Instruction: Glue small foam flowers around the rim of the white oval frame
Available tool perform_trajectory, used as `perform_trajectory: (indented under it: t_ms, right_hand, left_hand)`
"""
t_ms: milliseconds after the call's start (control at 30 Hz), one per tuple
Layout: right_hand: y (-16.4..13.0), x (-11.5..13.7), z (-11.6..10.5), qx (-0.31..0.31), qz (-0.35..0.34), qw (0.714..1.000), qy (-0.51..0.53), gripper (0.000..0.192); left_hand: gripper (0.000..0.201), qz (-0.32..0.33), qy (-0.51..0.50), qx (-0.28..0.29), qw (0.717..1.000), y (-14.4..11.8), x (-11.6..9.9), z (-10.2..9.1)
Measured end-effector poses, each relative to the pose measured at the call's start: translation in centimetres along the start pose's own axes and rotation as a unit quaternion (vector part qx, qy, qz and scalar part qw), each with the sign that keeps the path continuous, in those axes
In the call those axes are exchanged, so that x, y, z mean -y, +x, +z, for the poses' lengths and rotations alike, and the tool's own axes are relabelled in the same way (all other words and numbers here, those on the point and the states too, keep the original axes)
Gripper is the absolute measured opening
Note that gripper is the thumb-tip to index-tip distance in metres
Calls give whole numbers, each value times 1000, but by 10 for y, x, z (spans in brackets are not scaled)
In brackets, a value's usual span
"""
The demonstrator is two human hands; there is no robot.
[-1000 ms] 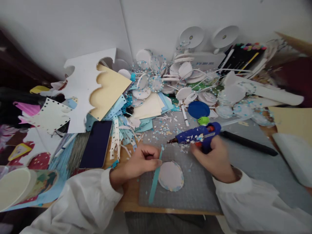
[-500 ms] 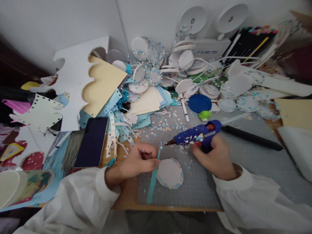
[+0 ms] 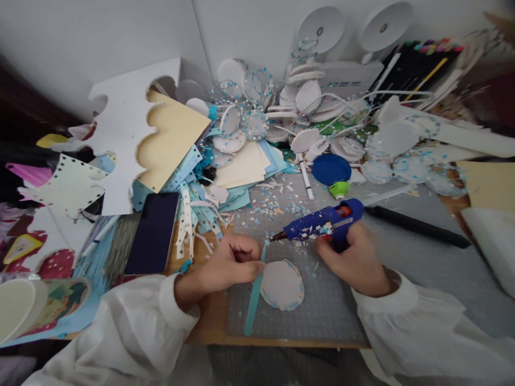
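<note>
A: Right hand (image 3: 354, 262) is wrapping tight around the grip of the blue glue gun (image 3: 322, 225), nozzle aiming left toward the top end of the teal paper strip (image 3: 254, 292).

B: And the left hand (image 3: 231, 262) is curling closed, fingertips pinching that strip — just beside the white paper disc (image 3: 281, 284) lying on the grey cutting mat (image 3: 333, 316) between the two hands.

A: Here's my worry: the nozzle is sitting very near those left fingertips. A squeeze too soon and hot glue could be landing on skin rather than paper.

B: Also, the strip is only being held at one spot, so it could be swinging off the disc's edge and sticking crooked. Loose confetti on the mat could be getting caught in the glue too.

A: Counting now — one glue gun, one strip in hand, one disc on the mat.

B: Beyond the left hand, one dark phone (image 3: 153, 233). Past the gun, one blue lid (image 3: 330, 169), one green cap (image 3: 339, 188), and a heap of finished discs — too jumbled to be counting.
</note>
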State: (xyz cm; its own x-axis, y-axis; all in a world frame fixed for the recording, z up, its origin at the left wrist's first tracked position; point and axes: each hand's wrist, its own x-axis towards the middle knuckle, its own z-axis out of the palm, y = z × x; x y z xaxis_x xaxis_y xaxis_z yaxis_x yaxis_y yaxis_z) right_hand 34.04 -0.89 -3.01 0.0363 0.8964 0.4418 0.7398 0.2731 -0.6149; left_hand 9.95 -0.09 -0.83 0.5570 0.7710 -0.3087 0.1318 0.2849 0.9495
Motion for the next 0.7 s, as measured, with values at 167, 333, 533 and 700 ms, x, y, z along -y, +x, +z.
perform_trajectory:
  t_ms: [167,333,533,700]
  right_hand:
    - [1,1,0,-10,-6,1000,-15,10]
    - [0,0,1,-20,-24,999,-27,11]
    - [-1,-2,-1,-16,-31,998,-57,11]
    - [4,1,-4,4,-88,989,-115,14]
  left_hand:
    - [33,4,-3,1,1000,0,0,0]
    - [34,5,-3,1,1000,0,0,0]
    - [33,6,-4,3,1000,0,0,0]
    - [34,1,-4,6,1000,0,-2,0]
